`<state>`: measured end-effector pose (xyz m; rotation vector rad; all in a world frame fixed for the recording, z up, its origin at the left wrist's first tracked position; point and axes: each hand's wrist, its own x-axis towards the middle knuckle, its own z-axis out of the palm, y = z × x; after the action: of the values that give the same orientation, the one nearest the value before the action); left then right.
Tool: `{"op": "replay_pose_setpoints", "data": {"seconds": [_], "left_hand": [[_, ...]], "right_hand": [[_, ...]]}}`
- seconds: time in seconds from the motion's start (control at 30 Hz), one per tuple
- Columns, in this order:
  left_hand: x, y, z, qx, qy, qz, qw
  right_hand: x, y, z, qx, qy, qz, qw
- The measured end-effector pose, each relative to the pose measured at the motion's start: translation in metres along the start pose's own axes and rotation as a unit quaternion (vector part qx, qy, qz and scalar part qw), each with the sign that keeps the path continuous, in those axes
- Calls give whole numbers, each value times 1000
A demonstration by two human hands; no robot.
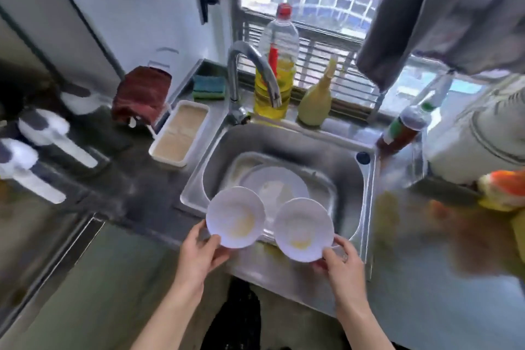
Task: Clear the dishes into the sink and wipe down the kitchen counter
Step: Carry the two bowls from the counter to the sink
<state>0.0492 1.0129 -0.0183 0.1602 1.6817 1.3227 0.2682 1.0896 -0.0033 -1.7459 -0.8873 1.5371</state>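
My left hand (200,253) grips the near rim of a white bowl (235,216) with yellowish residue. My right hand (342,260) grips the near rim of a second white bowl (302,229), also smeared yellow. Both bowls hang over the front edge of the steel sink (352,179). Inside the sink lies a white plate (279,183) on top of another dish. A dark red cloth (142,94) is draped on a holder at the back left of the counter. A green and yellow sponge (208,86) lies behind the sink's left corner.
The faucet (252,65) arches over the sink's back. An oil bottle (277,65), a yellow squeeze bottle (316,102) and a sauce bottle (403,129) stand along the back ledge. A white rectangular tray (180,133) sits left of the sink. White utensils (45,133) lie at far left.
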Motion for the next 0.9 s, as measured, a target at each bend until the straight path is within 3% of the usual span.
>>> {"op": "replay_pose_setpoints", "data": {"seconds": [0.23, 0.53, 0.9], "left_hand": [[126, 10, 63, 99, -71, -76, 990], [238, -49, 112, 180, -65, -201, 961], [251, -47, 123, 178, -100, -217, 955]], "right_hand": [[105, -3, 31, 33, 114, 63, 991], [212, 38, 65, 81, 155, 158, 972], [221, 25, 67, 66, 115, 75, 988]]}}
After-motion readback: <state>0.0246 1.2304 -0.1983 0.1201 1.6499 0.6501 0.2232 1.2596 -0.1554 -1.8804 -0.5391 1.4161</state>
